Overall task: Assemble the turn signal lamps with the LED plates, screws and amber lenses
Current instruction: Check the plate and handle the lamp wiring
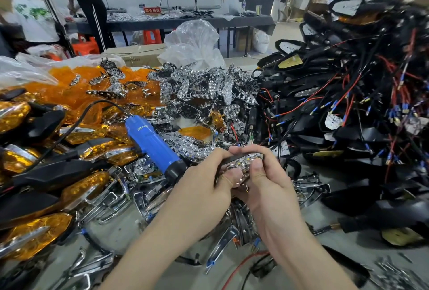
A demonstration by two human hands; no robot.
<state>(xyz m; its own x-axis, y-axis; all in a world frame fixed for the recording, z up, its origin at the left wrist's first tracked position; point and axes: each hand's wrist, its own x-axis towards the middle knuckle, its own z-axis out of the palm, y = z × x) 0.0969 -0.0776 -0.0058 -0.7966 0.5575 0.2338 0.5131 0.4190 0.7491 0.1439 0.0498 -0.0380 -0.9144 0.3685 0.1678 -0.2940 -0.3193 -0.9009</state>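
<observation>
Right now the worktop (362,257) is crowded around the blue screwdriver (153,143), which lies slanted with its black nose towards me. Far to the right of the screwdriver rises a big heap of black housings (348,104) trailing red and black wires. Behind the screwdriver and to its left lie loose amber lenses (76,85); behind it to the right sits a mound of shiny LED plates (204,85). Left of the screwdriver lie finished lamps (46,231), amber on black. Just right of the screwdriver's nose, my left hand (204,187) and right hand (267,180) both grip one lamp (243,162), fingers curled over its black edge, thumbs pressing its plate. Screws (390,271) are scattered well to the right of the screwdriver, nearer me.
</observation>
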